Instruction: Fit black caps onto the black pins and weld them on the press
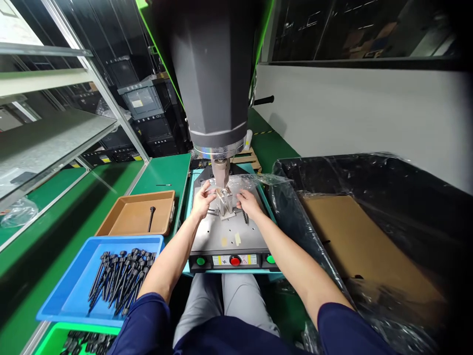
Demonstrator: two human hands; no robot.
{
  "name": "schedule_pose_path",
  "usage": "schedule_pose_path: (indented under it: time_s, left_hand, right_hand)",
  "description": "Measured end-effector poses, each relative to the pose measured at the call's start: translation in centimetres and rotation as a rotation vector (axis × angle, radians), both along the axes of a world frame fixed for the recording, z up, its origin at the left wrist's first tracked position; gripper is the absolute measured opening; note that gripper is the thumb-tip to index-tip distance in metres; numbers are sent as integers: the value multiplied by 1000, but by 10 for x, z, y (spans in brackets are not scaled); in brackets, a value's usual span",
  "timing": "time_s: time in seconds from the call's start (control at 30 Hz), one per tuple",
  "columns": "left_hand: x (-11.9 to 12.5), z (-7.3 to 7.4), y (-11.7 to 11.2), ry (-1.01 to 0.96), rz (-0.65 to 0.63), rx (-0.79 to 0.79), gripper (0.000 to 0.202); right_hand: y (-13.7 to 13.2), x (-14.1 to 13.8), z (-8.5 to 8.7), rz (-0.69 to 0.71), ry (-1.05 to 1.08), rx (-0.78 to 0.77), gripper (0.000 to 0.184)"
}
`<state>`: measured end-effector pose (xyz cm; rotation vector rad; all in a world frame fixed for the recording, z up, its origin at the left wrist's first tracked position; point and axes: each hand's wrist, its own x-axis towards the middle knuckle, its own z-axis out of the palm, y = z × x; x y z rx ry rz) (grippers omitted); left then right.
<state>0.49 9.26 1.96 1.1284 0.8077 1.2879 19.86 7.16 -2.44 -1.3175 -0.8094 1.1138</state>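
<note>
My left hand (202, 199) and my right hand (249, 203) rest on the grey base plate (229, 236) of a press machine, one on each side of a small pale fixture (225, 202) under the machine's metal horn (220, 172). The left fingers pinch at the fixture's left side; what they hold is too small to make out. My right hand is curled with a thin black rod (244, 215) sticking out below it. The big dark machine head (210, 74) hangs above.
A blue tray (70, 291) with several black rods (120, 276) sits at lower left. A brown tray (125, 217) holds one black rod (151, 218). A large black bin (369, 236) lined with plastic and cardboard stands right. Green and red buttons (235, 260) line the machine's front.
</note>
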Motion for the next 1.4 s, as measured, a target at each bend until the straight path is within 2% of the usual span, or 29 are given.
schedule_pose_path:
  time_s: [0.1,0.2,0.33,0.43,0.63,0.77,0.93,1.03,1.17,1.3,1.4]
  left_hand:
    - [-3,1,-1,18,-6,-33,75]
    - [-4,4,-2,30,5,-58,76]
    - [-1,7,-6,10,-21,-96,82]
    - [2,10,-11,8,-58,-122,87]
    - [9,20,-15,45,-55,-62,82]
    - [11,22,-15,22,-97,-55,80]
    - [10,18,-13,-36,-120,-84,84]
    - [10,16,-12,-100,-109,-119,83]
    - [9,18,-10,-190,-69,-127,74]
    - [8,22,-10,-206,-85,-150,72]
    - [8,22,-11,-194,-90,-146,73]
  right_hand:
    - [-9,-8,-5,15,11,11,39]
    - [-17,-12,-3,11,1,89,36]
    - [-29,-16,-3,-1,-19,229,45]
    - [-36,-18,-3,-39,-112,285,50]
    - [-46,-18,21,-10,-305,373,47]
    - [-40,-22,34,44,-384,408,42]
    - [-20,-30,29,98,-390,472,34]
    - [-12,-36,26,84,-407,459,38]
    - [-11,-41,31,50,-452,402,45]
    - [-12,-37,37,120,-397,467,43]
    - [-12,-32,39,111,-361,481,40]
